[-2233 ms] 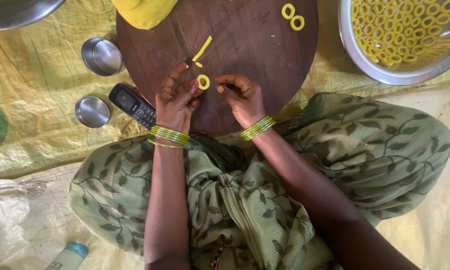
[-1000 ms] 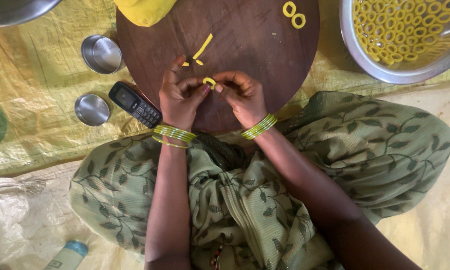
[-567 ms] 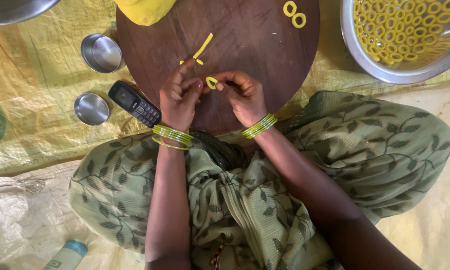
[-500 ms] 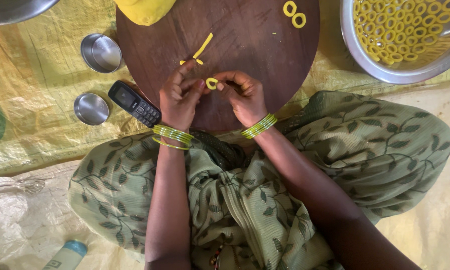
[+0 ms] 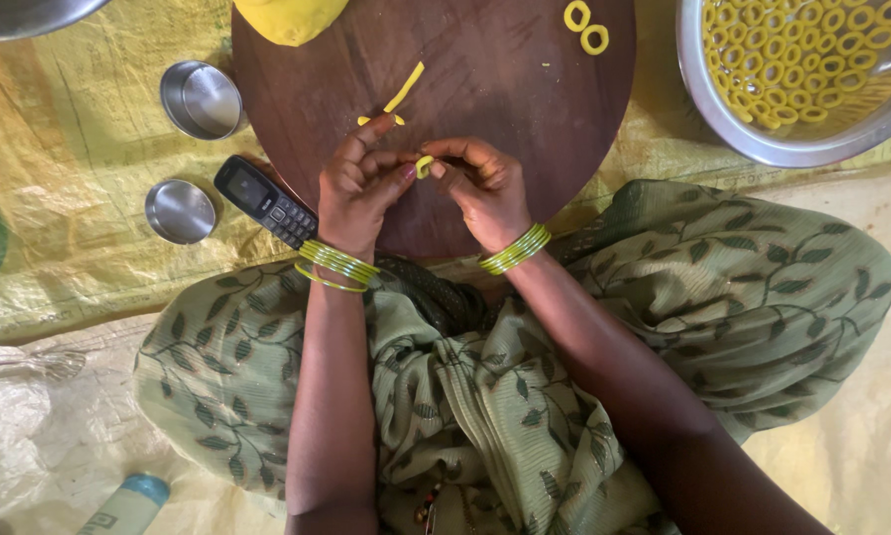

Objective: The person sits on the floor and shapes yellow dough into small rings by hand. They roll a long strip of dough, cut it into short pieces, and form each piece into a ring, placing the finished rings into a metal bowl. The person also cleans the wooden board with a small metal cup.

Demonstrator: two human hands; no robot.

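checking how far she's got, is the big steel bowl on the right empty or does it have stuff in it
Not empty. The bowl holds many yellow dough rings, spread across its bottom in roughly a single layer; its top and right side run out of view.

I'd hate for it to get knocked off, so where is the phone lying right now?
In the head view, the black phone lies on the round wooden board's left edge, just beside the left hand, with two small steel cups further left.

The yellow dough ring (image 5: 424, 165) has left the board; both hands now seemingly pinch it.
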